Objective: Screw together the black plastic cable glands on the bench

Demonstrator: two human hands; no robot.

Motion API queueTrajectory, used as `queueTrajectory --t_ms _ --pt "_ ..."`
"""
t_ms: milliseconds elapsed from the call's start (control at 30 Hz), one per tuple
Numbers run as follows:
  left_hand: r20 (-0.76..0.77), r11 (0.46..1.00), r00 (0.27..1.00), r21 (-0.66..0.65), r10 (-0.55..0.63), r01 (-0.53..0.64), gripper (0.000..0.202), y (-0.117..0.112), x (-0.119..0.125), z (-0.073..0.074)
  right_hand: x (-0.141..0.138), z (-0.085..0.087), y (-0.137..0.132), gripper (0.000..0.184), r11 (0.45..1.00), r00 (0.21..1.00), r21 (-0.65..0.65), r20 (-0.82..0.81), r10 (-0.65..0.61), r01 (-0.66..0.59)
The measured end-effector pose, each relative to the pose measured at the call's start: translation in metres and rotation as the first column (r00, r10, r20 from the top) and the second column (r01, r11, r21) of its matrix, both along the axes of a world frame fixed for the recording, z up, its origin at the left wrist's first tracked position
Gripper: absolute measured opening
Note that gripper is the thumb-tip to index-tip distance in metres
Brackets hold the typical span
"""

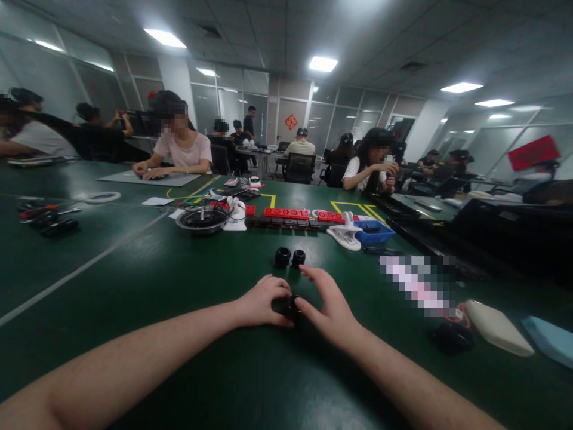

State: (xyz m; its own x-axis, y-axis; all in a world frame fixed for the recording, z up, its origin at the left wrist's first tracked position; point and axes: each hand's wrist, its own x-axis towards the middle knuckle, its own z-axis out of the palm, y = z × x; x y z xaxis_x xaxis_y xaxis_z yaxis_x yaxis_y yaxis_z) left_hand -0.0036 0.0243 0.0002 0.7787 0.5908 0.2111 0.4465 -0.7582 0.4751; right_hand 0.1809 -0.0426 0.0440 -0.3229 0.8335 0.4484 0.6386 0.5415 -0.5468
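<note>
My left hand (263, 300) and my right hand (326, 306) meet on the green table (147, 269) around a small black part (286, 306). The left hand's fingers curl round its left side. The right thumb presses its right side while the right fingers stretch up above it. Most of the part is hidden between the hands. Two more small black round parts (289, 258) stand side by side just beyond the hands, untouched.
Farther back lie a round dark dish (201, 218), a row of red blocks (286, 213), a white clip-like tool (345, 234) and a blue tray (375, 232). At the right sit a white object (496, 327) and a light blue pad (551, 340). Tools lie far left (47, 218). Several people sit around.
</note>
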Motion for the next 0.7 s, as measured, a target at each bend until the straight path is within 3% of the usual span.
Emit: queueTrajectory --t_ms 133,433,533,700 --pt "-0.003 1.000 1.000 -0.023 -0.017 0.016 0.041 -0.001 0.000 0.001 -0.008 -0.003 -0.003 0.051 0.984 0.978 -0.059 0.134 -0.157 0.166" --pt "0.008 0.999 0.999 -0.025 -0.039 0.039 0.045 -0.004 0.001 0.003 -0.019 -0.012 -0.003 0.033 0.980 0.931 0.063 0.306 -0.199 0.188" --pt "0.007 0.999 1.000 -0.029 -0.028 0.029 0.041 -0.004 0.002 0.005 -0.018 -0.013 -0.002 0.026 0.984 0.932 0.068 0.317 -0.178 0.165" --pt "0.012 0.999 0.999 -0.034 -0.032 0.032 0.041 -0.004 0.003 0.005 -0.014 -0.013 -0.003 0.023 0.999 0.965 0.031 0.260 -0.021 0.014"
